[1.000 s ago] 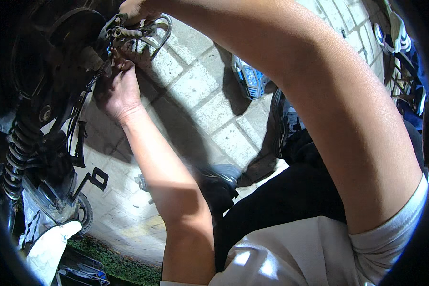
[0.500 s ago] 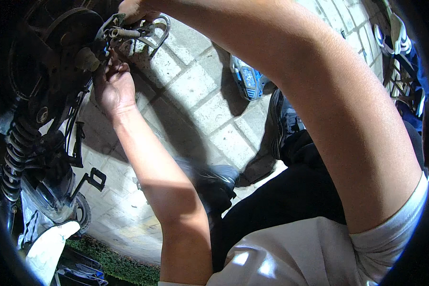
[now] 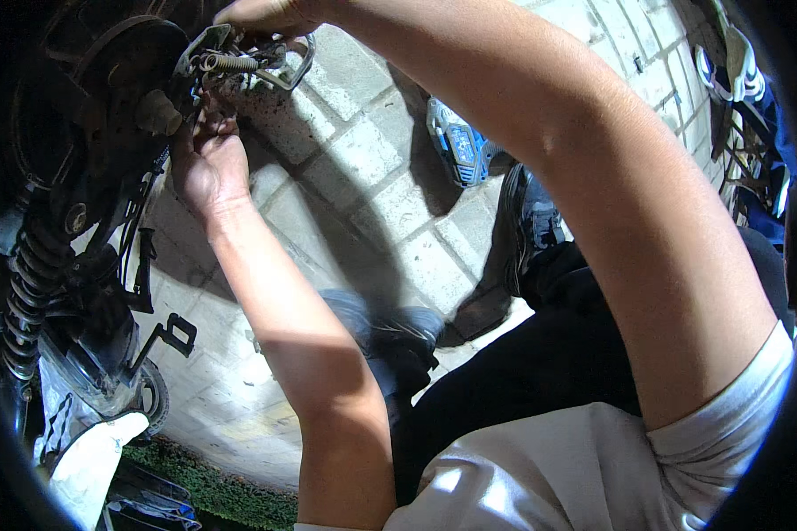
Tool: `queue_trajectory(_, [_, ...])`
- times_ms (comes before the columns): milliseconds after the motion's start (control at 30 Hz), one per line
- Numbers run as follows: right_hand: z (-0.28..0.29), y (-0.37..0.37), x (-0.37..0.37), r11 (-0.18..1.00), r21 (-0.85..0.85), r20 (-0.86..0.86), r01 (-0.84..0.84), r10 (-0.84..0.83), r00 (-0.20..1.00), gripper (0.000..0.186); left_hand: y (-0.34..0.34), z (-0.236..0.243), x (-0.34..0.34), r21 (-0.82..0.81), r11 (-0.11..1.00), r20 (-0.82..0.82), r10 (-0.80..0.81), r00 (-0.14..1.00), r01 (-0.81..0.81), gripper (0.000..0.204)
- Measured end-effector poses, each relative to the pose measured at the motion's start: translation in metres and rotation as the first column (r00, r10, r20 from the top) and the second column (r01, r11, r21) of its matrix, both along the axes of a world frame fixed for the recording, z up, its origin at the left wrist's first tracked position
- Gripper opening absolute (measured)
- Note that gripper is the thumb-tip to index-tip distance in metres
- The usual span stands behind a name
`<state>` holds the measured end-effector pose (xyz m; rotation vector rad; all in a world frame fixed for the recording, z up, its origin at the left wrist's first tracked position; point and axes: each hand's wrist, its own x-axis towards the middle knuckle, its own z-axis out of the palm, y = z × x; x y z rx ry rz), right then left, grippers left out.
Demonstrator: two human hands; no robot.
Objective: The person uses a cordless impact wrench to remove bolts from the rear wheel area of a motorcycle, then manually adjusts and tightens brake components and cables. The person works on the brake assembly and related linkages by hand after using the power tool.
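At the upper left, a dark two-wheeler's underside holds a metal bracket with a coil spring (image 3: 230, 63) and a bent metal loop (image 3: 303, 69), like a stand. My left hand (image 3: 212, 168) reaches up beneath the bracket with its fingers curled together in shadow; whatever is between them does not show. Above the spring, my right hand (image 3: 261, 15) is bent over the bracket's top edge. Its fingers are partly cut off by the picture's edge, and what they grip is unclear. A worn bolt-like stub (image 3: 158, 113) sticks out left of my left hand.
A shock-absorber spring (image 3: 34, 283) and a black pedal-like piece (image 3: 180, 334) are on the left. On the paving bricks (image 3: 363, 164) lies a blue and grey power-tool-like object (image 3: 458, 146), partly behind my right arm. My dark shoes (image 3: 536, 217) are below it.
My right hand has shifted slightly left and its forearm lower over the ground. My left hand stays under the bracket with barely any movement.
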<state>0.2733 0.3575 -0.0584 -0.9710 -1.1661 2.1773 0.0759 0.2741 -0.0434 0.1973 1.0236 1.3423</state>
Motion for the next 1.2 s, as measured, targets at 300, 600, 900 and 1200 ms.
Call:
queue_trajectory(300, [0.002, -0.002, -0.002, 0.999, 0.053, 0.001, -0.003, 0.003, 1.000, 0.028, 0.003, -0.007, -0.007, 0.016, 1.000, 0.035, -0.028, 0.999, 0.027, 0.022])
queue_trajectory(600, [0.014, -0.011, -0.002, 0.997, 0.071, 0.042, -0.010, 0.007, 0.999, 0.032, 0.003, -0.012, -0.010, 0.018, 1.000, -0.022, 0.002, 1.000, -0.001, 0.024])
queue_trajectory(900, [0.015, -0.022, 0.022, 0.981, 0.156, -0.346, -0.116, 0.165, 0.924, 0.034, 0.001, -0.005, -0.003, -0.017, 0.999, -0.025, 0.048, 0.999, -0.049, 0.026])
queue_trajectory(1200, [0.008, -0.016, 0.016, 0.964, 0.167, -0.380, -0.208, 0.257, 0.888, 0.035, 0.003, -0.009, -0.008, -0.021, 0.999, -0.032, 0.040, 0.999, -0.041, 0.025])
